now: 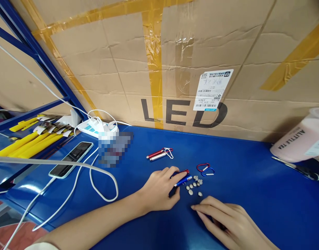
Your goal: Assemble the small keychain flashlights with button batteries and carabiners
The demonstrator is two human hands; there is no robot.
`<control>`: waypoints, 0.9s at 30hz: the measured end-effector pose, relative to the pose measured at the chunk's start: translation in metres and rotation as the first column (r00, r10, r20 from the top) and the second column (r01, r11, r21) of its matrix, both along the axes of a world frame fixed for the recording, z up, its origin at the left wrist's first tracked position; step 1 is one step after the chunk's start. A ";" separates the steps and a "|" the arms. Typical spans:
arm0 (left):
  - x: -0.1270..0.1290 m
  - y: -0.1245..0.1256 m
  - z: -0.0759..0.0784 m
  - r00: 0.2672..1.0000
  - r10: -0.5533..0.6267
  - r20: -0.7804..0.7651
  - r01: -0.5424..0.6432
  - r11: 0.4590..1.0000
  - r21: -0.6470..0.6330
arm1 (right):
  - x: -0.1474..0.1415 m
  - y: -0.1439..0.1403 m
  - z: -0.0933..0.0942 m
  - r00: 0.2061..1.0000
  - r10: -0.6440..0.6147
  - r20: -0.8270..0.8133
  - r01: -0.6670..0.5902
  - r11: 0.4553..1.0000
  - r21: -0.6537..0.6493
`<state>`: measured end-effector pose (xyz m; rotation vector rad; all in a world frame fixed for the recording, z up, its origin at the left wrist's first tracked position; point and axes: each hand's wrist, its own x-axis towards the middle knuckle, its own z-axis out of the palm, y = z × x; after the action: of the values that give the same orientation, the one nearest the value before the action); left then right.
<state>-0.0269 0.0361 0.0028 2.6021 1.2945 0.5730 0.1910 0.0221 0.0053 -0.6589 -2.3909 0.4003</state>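
My left hand (159, 189) curled on the blue table (253, 180), fingers closed around a small blue flashlight (183, 181) beside a red one (184, 172), my right hand (224, 218) empty, fingers loosely extended just beside the scattered button batteries (194, 185), carabiners (205, 169) beyond

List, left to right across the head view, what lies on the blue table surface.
Yellow flat strips → black smartphone → white power strip → red and silver mini flashlights → left hand → small silver button cells → red and blue carabiner clips → pink cup.
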 end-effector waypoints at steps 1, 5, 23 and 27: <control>0.000 0.001 -0.001 1.000 -0.001 0.003 0.001 1.000 0.000 | 0.000 0.000 0.000 1.000 -0.003 -0.001 0.003 1.000 -0.006; -0.001 0.003 -0.004 1.000 0.001 0.016 -0.001 1.000 0.030 | 0.000 -0.001 -0.002 1.000 -0.013 -0.004 0.013 0.999 -0.032; 0.002 0.003 -0.007 0.967 0.216 0.134 -0.222 0.975 0.031 | 0.001 -0.002 -0.002 1.000 -0.025 0.018 0.025 0.999 -0.035; 0.001 0.003 -0.008 0.976 0.148 0.162 -0.154 0.988 0.027 | 0.000 -0.002 -0.002 1.000 -0.029 0.012 0.029 0.999 -0.031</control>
<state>-0.0257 0.0393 -0.0056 2.4430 1.4494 0.8227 0.1910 0.0199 0.0031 -0.7110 -2.3870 0.4232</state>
